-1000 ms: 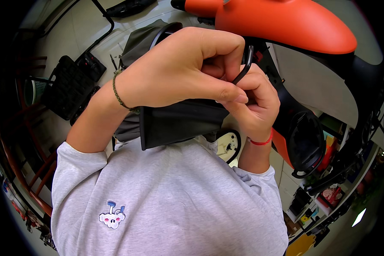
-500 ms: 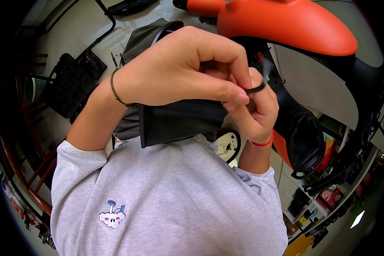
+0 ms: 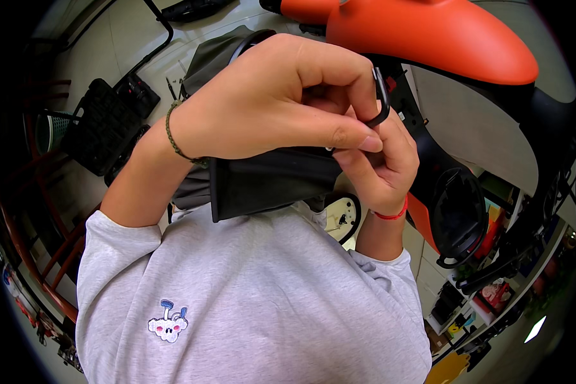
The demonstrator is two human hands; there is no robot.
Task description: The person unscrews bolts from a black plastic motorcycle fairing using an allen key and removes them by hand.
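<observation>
Just below the smooth, rounded, orange plastic-looking shell (image 3: 429,41) in view, the left hand (image 3: 275,99) pinches a bent, black, metal-looking rod (image 3: 384,104) that could twist loose if that pinch slackened, while the right hand (image 3: 390,160) curls farther below the shell, its hold, if any, impossible to tell.

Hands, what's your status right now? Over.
Left hand: pinches a bent black rod. Right hand: curled close beside it, any hold hidden. In the way: left hand partly blocks view of the right.
</observation>
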